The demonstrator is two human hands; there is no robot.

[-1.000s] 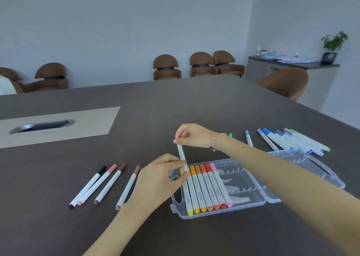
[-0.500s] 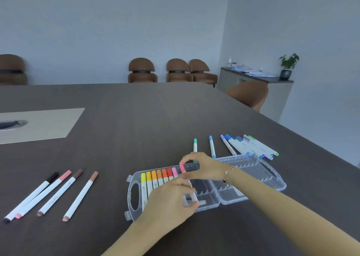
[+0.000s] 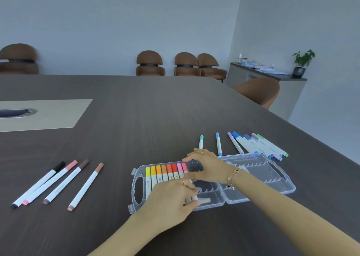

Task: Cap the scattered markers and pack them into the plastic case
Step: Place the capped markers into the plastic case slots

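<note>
A clear plastic case (image 3: pixel 272 187) lies open on the dark table, its left half holding a row of capped markers (image 3: pixel 161 173) running from yellow to pink. A coral-pink marker (image 3: pixel 184 166) lies in the slot at the right end of that row. My left hand (image 3: pixel 171 203) pinches its near end, and my right hand (image 3: pixel 206 164) pinches its capped far end. Loose on the table to the left are black, pink, brown and tan markers (image 3: pixel 56 181). Behind the case lie a teal marker (image 3: pixel 201 141), a blue marker (image 3: pixel 218 143) and a cluster of blue, purple and green markers (image 3: pixel 257 144).
A beige inlay with a cable port (image 3: pixel 44 113) sits at the table's left. A brown chair (image 3: pixel 259 90) stands at the right edge, with more chairs along the back wall. A sideboard with a potted plant (image 3: pixel 303 62) is at the far right.
Both hands have brought the coral-pink marker down from above the case into the slot beside the pink one. My view has shifted, so the case now sits more central.
</note>
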